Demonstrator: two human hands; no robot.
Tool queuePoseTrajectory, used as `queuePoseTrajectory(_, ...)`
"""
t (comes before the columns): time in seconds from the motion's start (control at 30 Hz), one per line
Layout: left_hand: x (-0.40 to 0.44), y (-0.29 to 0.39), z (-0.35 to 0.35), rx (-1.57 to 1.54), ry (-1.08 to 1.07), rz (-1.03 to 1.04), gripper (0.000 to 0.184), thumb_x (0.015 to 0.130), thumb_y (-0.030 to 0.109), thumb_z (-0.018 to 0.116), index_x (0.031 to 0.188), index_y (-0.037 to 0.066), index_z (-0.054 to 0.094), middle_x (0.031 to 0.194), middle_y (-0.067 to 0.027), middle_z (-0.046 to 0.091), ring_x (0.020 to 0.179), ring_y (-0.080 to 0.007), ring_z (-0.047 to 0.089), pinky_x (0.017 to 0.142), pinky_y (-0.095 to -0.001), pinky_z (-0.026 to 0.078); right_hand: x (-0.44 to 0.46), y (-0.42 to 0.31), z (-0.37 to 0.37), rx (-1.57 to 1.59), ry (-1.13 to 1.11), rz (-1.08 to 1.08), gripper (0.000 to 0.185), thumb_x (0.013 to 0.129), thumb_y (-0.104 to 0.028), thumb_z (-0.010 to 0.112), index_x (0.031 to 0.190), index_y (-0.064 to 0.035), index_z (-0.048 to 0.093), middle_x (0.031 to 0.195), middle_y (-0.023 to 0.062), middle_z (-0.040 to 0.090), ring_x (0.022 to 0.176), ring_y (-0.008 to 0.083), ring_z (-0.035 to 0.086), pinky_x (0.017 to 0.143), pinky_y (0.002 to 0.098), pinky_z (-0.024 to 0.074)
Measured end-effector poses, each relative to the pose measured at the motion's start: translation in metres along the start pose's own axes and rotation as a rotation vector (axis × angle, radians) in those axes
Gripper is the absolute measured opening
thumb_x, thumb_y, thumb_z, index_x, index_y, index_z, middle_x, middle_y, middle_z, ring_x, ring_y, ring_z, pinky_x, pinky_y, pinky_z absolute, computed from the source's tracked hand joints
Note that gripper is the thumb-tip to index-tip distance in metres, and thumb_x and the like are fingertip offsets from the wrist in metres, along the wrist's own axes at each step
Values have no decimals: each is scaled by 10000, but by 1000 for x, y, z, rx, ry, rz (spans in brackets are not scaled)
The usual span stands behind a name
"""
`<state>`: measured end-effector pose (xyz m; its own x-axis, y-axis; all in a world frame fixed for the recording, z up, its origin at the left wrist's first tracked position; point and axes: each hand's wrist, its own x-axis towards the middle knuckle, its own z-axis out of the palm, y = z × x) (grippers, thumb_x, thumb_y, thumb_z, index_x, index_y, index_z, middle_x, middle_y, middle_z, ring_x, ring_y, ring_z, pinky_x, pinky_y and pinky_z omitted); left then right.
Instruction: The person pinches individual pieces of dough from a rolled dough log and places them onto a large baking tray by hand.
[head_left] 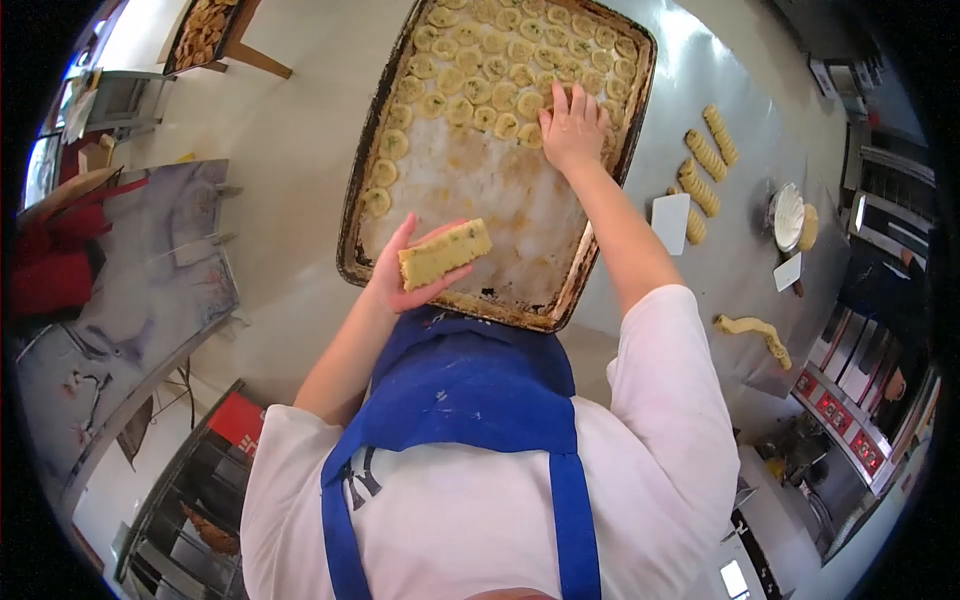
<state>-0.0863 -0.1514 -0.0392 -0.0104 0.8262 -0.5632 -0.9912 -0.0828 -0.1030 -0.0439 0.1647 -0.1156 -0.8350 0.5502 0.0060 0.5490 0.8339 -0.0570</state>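
Across the palm of my left hand (398, 268) lies a block of yellowish dough (445, 253), with the fingers around its edges, over the near left part of a large baking tray (350, 215). The far part of the tray is covered by rows of round dough slices (465, 85) with green flecks. My right hand (575, 128) reaches over the tray's right side, fingers pointing away and somewhat apart, their tips at the slices there. Whether anything is under those fingertips is hidden.
On the metal table (690, 75) to the right are several ridged dough rolls (705, 155), a white scraper (670, 222), a white bowl (787, 215) and a long dough strip (755, 335). A marbled table (130, 290) stands at the left. Part of a person (885, 300) shows at the far right.
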Motion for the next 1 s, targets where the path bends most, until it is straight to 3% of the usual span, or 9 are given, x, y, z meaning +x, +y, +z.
queuePoseTrajectory(0.23, -8, -5, -1, -10, -23, 33, 699, 982, 551, 297, 1424, 14, 365, 1461, -136, 382, 1355, -305, 345, 1131, -465, 257, 5, 1, 0, 8, 38, 69, 593, 958, -451, 411, 1455, -158, 270, 1464, 149, 255, 1366, 308, 214, 1087, 532, 133)
queuePoseTrajectory(0.33, -8, -5, -9, -32, -45, 44, 730, 972, 555, 323, 1440, -5, 320, 1480, -171, 344, 1372, -342, 313, 1134, -479, 251, 12, 12, 3, 86, 142, 143, 624, 938, -486, 442, 1444, -161, 277, 1450, 148, 254, 1358, 327, 210, 1075, 538, 138)
queuePoseTrajectory(0.43, -7, -8, -8, -71, -42, 28, 748, 964, 564, 336, 1440, -13, 312, 1481, -196, 327, 1367, -380, 305, 1134, -490, 253, 9, 13, -1, 13, 111, 45, 623, 922, -465, 493, 1426, -157, 296, 1449, 132, 241, 1359, 324, 189, 1070, 550, 120)
queuePoseTrajectory(0.47, -5, -9, -7, -89, -41, 18, 761, 958, 572, 343, 1440, -17, 308, 1482, -208, 319, 1366, -397, 300, 1134, -494, 254, 7, 13, -7, 0, 244, -46, 570, 898, -398, 563, 1371, -127, 395, 1323, 138, 414, 1274, 325, 349, 1054, 513, 220)
queuePoseTrajectory(0.57, -3, -11, 9, -105, -131, 15, 803, 942, 606, 347, 1437, -25, 299, 1477, -225, 315, 1359, -435, 295, 1127, -490, 276, 2, 8, -17, 592, -55, -32, 496, 853, -310, 658, 1277, -94, 515, 1134, 104, 567, 1076, 258, 548, 952, 423, 403)
queuePoseTrajectory(0.63, 2, -10, 9, -205, -167, 24, 856, 921, 624, 383, 1447, -38, 252, 1474, -260, 291, 1356, -474, 265, 1128, -500, 273, -36, -15, -39, 1218, -467, -68, 363, 831, -175, 685, 1176, -105, 593, 1003, 18, 643, 841, 164, 626, 765, 299, 509)
queuePoseTrajectory(0.7, 7, -7, 7, -262, -187, 8, 884, 912, 631, 402, 1453, -45, 223, 1470, -280, 282, 1352, -492, 257, 1127, -505, 277, -78, -37, -76, 1533, -818, -99, 418, 820, -128, 714, 1213, -83, 578, 1018, 6, 662, 870, 125, 619, 782, 275, 508)
queuePoseTrajectory(0.8, 10, -4, 3, -294, -186, -27, 886, 913, 628, 403, 1452, -49, 213, 1462, -287, 289, 1342, -488, 283, 1120, -505, 293, -102, -44, -61, 1666, -849, -20, 450, 839, -107, 706, 1258, -49, 552, 1046, 42, 664, 890, 116, 621, 792, 270, 515)
queuePoseTrajectory(1.0, 13, -6, 3, -305, -147, -61, 881, 920, 626, 389, 1440, -66, 223, 1451, -296, 301, 1317, -484, 331, 1108, -498, 321, -123, -46, -58, 1764, -850, 233, 379, 851, -157, 710, 1189, -32, 590, 1068, 71, 631, 897, 150, 632, 740, 280, 535)
